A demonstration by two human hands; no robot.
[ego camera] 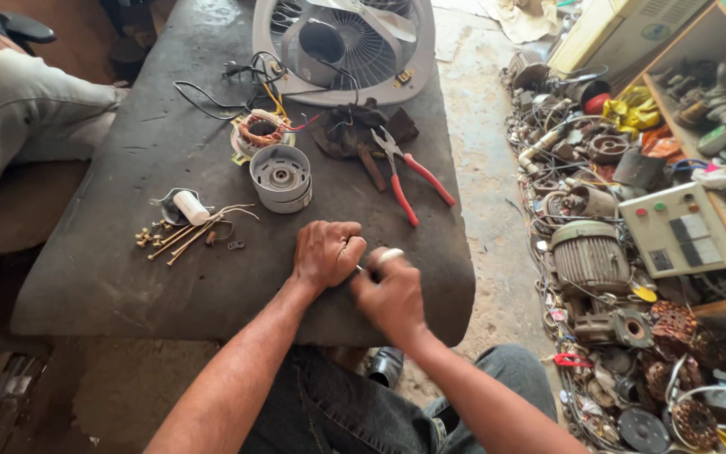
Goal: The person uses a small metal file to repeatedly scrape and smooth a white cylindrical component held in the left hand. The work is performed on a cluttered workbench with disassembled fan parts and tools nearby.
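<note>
Starting at the left of the dark workbench (pixel 111 277), there's a little pile of brass bolts and long pins (pixel 180 238) next to a white capacitor (pixel 190 207). Past that, a grey motor housing (pixel 280 177) with a copper-wound stator (pixel 260 131) just behind it. Near the front edge, the left hand (pixel 327 253) is curled into a tight fist around a thin metal rod (pixel 360 269). The right hand (pixel 390 290) is touching it, also closed, gripping a small white part (pixel 390 255) on the rod's end. Red-handled pliers (pixel 409 180) lie behind, junk motors (pixel 590 256) on the floor to the right.
</note>
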